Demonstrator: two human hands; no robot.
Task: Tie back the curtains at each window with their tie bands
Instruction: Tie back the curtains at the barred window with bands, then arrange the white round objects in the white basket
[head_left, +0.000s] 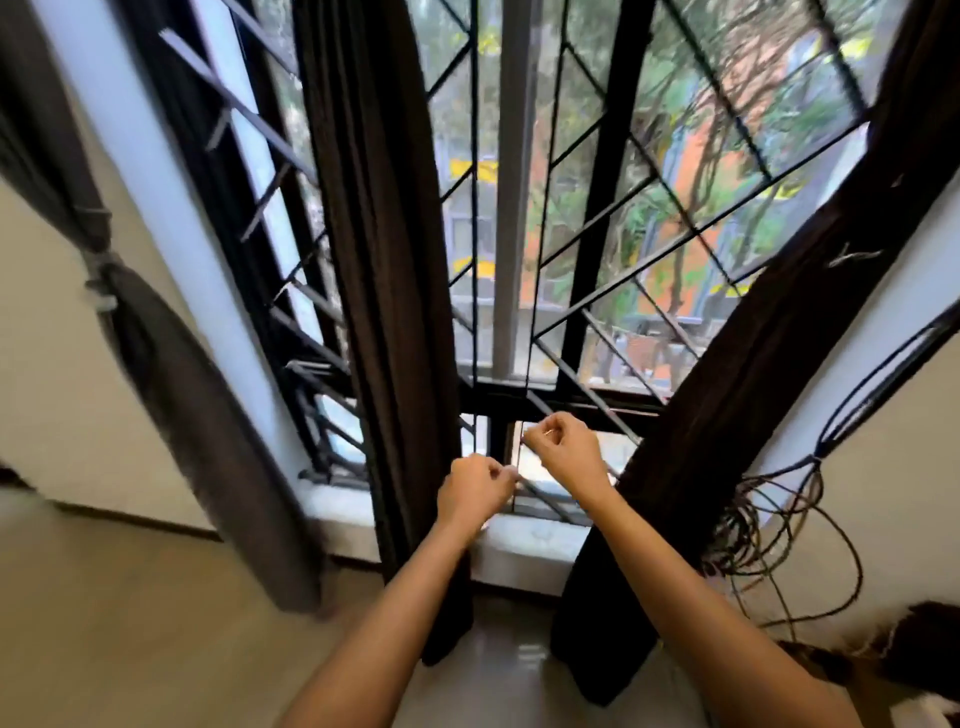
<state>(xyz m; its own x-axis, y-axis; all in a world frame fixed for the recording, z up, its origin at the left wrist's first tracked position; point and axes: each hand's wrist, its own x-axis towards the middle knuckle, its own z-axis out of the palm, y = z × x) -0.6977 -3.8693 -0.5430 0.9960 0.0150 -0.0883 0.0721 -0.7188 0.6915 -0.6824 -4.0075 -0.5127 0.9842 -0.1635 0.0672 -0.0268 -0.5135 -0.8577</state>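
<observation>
The pale, smooth, shiny floor (498, 670) lay under me. A pale stone window ledge (530, 543) stood just above it. The dark brown cloth curtain (447, 629) in the middle and the other dark curtain (597, 660) on my right hung down to the floor. A dark fuzzy thing (924, 631) lay at my far right.

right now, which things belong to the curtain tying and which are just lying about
Job: left hand and right hand, both pinching what looks like a thin band; middle curtain and right curtain, loose; left curtain, already tied.
Lying about: cables, grille, sill.
</observation>
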